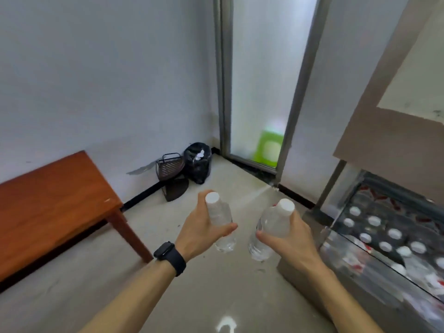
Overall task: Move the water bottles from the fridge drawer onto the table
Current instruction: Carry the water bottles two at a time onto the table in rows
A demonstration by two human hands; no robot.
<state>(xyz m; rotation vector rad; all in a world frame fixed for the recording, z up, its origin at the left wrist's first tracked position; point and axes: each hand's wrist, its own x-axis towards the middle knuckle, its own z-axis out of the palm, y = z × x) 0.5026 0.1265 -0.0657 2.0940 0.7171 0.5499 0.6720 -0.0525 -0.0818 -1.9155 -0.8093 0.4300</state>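
My left hand (200, 233) grips a clear water bottle (219, 218) with a white cap, held upright over the floor. In my right hand (292, 239) is a second clear bottle (271, 224), white-capped and tilted to the right. Both hang in mid-air between the table and the fridge. The open fridge drawer (360, 270) at the lower right holds several more white-capped bottles (386, 241). The brown wooden table (48, 200) stands at the left against the wall, its top bare in view.
A black bin bag (198, 165) and a dark wire basket (169, 167) sit in the far corner by the wall. A frosted glass door (262, 80) stands behind them. The fridge body (374, 111) rises on the right. Pale floor lies between table and drawer.
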